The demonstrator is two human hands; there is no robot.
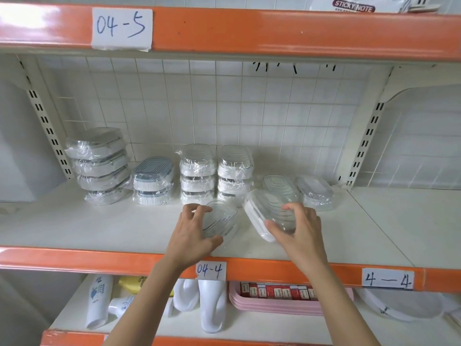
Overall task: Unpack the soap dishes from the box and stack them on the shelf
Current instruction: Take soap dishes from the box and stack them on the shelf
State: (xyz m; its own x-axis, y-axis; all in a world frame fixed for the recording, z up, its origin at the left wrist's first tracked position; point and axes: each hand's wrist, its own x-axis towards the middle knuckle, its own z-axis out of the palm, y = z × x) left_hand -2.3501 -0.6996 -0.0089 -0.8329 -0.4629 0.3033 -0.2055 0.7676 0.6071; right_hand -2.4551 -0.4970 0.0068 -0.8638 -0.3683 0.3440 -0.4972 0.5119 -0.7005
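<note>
- We see the soap dishes [197, 171] as smooth plastic, each in thin, crinkled clear film that catches the light.
- The dish under our left hand [192, 236] has a transparent, glossy ribbed lid [219, 218].
- The dish in our right hand [299, 231] pairs a clear glossy lid with a matt white base [257, 221].
- The shelf board [99, 228] looks matt white; its orange front edge [74, 258] is glossy painted metal.
- The labels [211, 270] are matt paper with handwriting.
- The back wall [224, 108] is smooth white tile.
</note>
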